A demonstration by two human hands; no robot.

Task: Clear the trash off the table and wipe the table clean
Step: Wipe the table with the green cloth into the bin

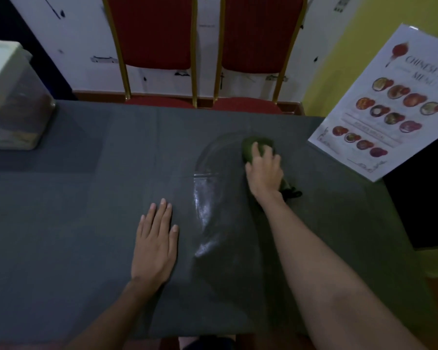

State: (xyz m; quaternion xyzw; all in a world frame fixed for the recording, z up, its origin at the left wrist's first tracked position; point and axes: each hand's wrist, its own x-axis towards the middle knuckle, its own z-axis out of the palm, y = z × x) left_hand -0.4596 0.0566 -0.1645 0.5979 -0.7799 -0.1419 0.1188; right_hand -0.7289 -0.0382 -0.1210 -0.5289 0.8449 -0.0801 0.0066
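The right hand [263,170] is pressing a bunched green cloth [254,147] down onto the grey tablecloth [74,223], its fingers curled over the top of the cloth and gripping it; a dark tail of the cloth is trailing out just beside the wrist; the cloth is sitting toward the far right of the table, near a laminated Chinese food menu [395,102] that is lying at the table's far right corner; a glossy wet streak [208,210] is curving across the middle of the tablecloth, from beside the cloth back toward the near edge, between the two arms; the left hand [156,243] is lying flat on the tablecloth, palm down, fingers extended and close together, holding nothing; a lidded translucent container [13,97] is standing at the far left of the table; two red chairs [202,46] with gold frames are standing side by side along the far edge.
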